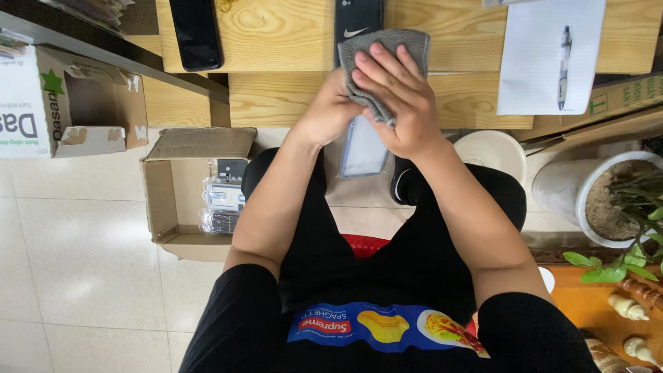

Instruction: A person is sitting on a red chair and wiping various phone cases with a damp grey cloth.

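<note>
Two hands work together: the right hand (397,103) presses a grey folded cloth (383,62) on a clear flat phone case (364,148) gripped by the left hand (328,114); an open brown cardboard box (173,207) stands at the left.

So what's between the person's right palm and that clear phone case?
In the head view, a grey cloth lies between the right hand and the clear case.
</note>
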